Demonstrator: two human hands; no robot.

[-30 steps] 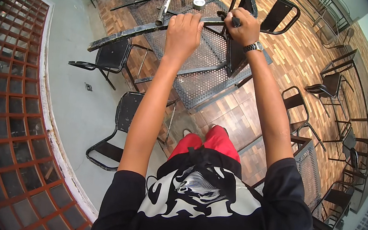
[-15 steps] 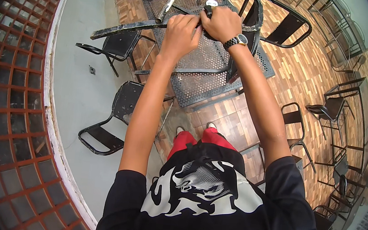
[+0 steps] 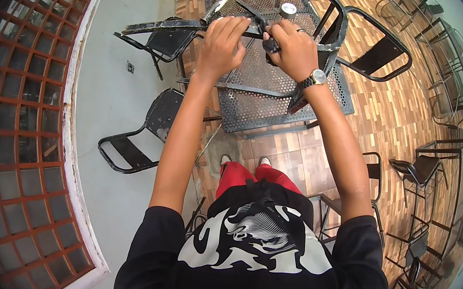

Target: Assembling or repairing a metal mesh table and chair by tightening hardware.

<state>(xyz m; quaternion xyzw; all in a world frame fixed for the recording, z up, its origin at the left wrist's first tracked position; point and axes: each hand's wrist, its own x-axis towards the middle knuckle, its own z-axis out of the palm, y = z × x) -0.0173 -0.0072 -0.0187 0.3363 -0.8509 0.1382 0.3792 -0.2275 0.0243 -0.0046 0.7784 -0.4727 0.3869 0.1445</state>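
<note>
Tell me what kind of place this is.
Likely a cafe or restaurant seating area. Many black metal chairs and a perforated metal table stand about on a wood-pattern tiled floor, beside a wall of glass blocks. Both hands, the left hand and right hand, work at the table's frame.

Below my fingers, two black metal chairs [image 3: 140, 133] stand on grey floor [image 3: 110, 95]; right, more chairs [image 3: 379, 50] on wood-patterned tiles [image 3: 396, 118].

Black chairs [image 3: 147, 128] crowd the mesh table [image 3: 271, 100]; grey floor [image 3: 111, 89] left lies open.
</note>
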